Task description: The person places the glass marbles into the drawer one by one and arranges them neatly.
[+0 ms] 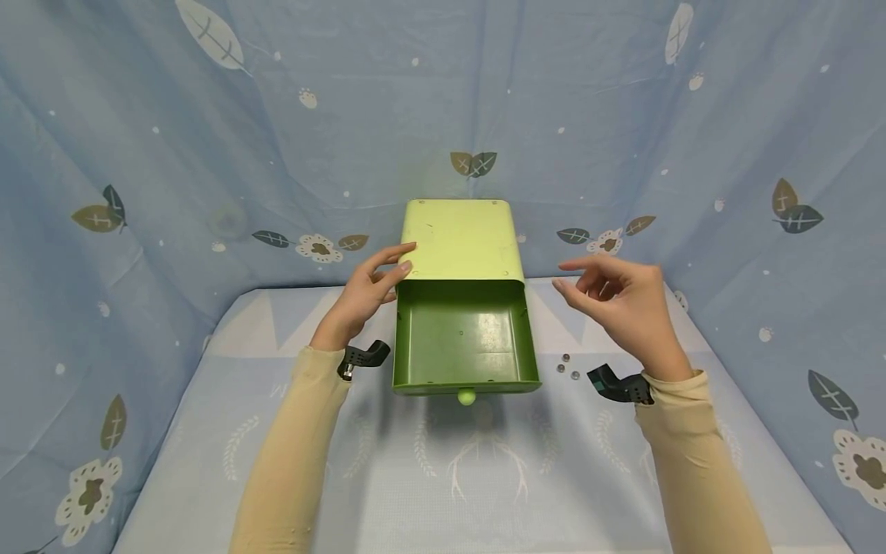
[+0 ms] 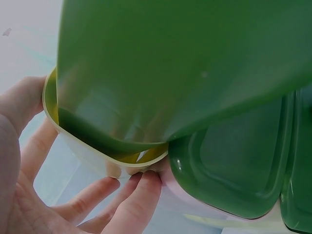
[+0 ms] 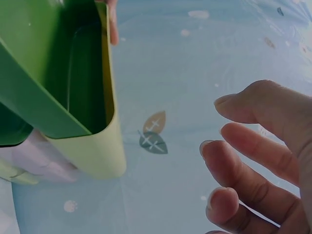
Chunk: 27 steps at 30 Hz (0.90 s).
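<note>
A yellow-green drawer cabinet point(image 1: 460, 238) stands at the middle back of the table, its dark green top drawer point(image 1: 462, 331) pulled out with nothing seen inside. A round light-green knob point(image 1: 467, 396) sits on the drawer's front. At the cabinet's left side, my left hand point(image 1: 363, 292) holds the housing, thumb and index at the top edge; in the left wrist view, the other fingers point(image 2: 131, 204) lie along the side wall. My right hand point(image 1: 619, 308) hovers right of the cabinet, fingers loosely bent and holding nothing. In the right wrist view its thumb and fingertips stand apart.
Three small round metal pieces point(image 1: 566, 369) lie on the tablecloth right of the drawer. Lower green drawers point(image 2: 229, 165) show beneath the top one, with a pale pink housing point(image 3: 46, 156). A blue leaf-patterned curtain point(image 1: 332, 138) surrounds the table at back and sides.
</note>
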Each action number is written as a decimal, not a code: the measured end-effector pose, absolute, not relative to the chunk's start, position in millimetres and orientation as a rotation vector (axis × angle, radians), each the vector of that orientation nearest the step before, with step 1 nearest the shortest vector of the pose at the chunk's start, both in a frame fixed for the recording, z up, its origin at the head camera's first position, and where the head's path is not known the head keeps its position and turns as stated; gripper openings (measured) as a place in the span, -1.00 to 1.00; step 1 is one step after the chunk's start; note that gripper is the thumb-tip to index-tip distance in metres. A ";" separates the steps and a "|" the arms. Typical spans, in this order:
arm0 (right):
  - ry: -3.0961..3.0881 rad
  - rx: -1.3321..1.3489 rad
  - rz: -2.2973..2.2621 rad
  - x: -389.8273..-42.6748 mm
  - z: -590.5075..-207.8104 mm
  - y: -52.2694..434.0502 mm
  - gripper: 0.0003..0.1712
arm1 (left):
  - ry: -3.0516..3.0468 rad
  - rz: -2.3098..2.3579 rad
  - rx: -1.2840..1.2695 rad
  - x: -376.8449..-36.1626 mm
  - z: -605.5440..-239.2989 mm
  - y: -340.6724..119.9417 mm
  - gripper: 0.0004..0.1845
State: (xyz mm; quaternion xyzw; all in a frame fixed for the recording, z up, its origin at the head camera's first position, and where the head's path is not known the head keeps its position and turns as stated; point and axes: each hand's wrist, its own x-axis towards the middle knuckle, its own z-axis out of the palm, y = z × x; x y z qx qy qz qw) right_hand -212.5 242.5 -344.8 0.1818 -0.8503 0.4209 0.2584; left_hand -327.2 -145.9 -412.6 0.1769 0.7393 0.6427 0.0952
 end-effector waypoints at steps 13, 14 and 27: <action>-2.341 0.408 1.128 -209.6 -373.0 249.9 -0.77 | 2.201 1.903 0.526 -328.9 -414.9 -146.8 -0.46; -2.345 0.406 1.133 -209.3 -375.4 250.7 -0.77 | 2.201 1.903 0.526 -328.7 -414.7 -146.8 -0.46; -2.402 0.304 1.135 -203.8 -405.5 265.6 -0.79 | 2.204 1.903 0.521 -329.8 -414.9 -147.0 -0.45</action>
